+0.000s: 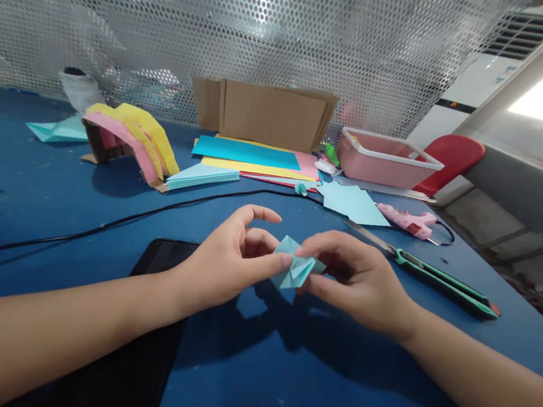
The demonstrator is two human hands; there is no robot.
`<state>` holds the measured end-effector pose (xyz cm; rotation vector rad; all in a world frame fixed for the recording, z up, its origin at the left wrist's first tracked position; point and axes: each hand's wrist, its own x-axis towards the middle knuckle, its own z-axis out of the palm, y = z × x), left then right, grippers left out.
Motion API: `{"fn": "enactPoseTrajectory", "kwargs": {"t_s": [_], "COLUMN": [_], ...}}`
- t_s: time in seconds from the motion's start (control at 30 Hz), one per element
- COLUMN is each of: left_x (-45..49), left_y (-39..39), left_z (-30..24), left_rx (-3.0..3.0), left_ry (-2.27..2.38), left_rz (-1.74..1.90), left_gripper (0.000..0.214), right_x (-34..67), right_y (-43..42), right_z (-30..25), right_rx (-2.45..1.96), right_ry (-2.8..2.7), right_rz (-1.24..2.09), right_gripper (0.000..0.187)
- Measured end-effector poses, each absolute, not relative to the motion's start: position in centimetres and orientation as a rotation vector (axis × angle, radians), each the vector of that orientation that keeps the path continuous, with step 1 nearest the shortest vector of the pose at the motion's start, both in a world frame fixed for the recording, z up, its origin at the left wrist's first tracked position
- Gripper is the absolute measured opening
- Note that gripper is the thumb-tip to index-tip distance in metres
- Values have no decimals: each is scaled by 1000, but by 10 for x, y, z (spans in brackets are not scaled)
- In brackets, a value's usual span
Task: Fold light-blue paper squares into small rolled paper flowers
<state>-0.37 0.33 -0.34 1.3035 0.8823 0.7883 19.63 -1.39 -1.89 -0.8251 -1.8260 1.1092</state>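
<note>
A small folded piece of light blue paper [295, 266] hangs just above the blue table [57, 192], between both hands. My left hand [230, 261] pinches its left side with thumb and fingers, the index finger curled above it. My right hand [356, 278] grips its right side, fingers closed round the folds. Part of the paper is hidden behind my right fingers.
Green-handled scissors [434, 277] lie right of my hands, with a pink glue gun [407, 220] and light blue sheets [350, 203] behind. Further back are a stack of coloured paper [252, 159], a pink tub [384, 159], cardboard [266, 115], and a pink-yellow paper arch [132, 138]. A black cable [102, 228] crosses the table; a dark phone [161, 263] lies under my left wrist.
</note>
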Motion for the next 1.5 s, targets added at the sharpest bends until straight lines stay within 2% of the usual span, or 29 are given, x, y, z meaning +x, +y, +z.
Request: {"fn": "enactPoseTrajectory", "kwargs": {"t_s": [0.07,0.23,0.4,0.47,0.63,0.83,1.1,1.2,1.33,1.5], "left_x": [-3,-3,-4,-5,-4,-5,-3,-3,-3,-2], "left_y": [3,1,0,2,7,7,0,0,6,5], "left_z": [-3,-5,-7,-7,-8,-7,-5,-8,-9,-7], "left_rx": [1306,1302,1284,1294,1256,1304,1433,1505,1451,1361], "left_ry": [883,837,753,800,858,821,891,914,849,831], "left_rz": [784,796,802,819,864,875,844,898,935,788], "left_gripper": [43,40,51,45,32,32,21,18,27,27], "right_x": [194,190,189,189,189,190,192,192,192,193], "right_y": [-14,-12,-12,-12,-13,-11,-15,-13,-9,-7], "right_z": [-18,-15,-13,-13,-14,-11,-6,-9,-14,-16], "right_rx": [-878,-1009,-1084,-1063,-1020,-1098,-1125,-1138,-1136,-1049], "right_ry": [-1819,-1725,-1653,-1616,-1554,-1683,-1770,-1754,-1762,-1732], "right_rz": [1150,1198,1089,1060,1056,1083,982,1039,1183,1046], "right_gripper": [11,17,17,19,39,13,21,18,20,15]}}
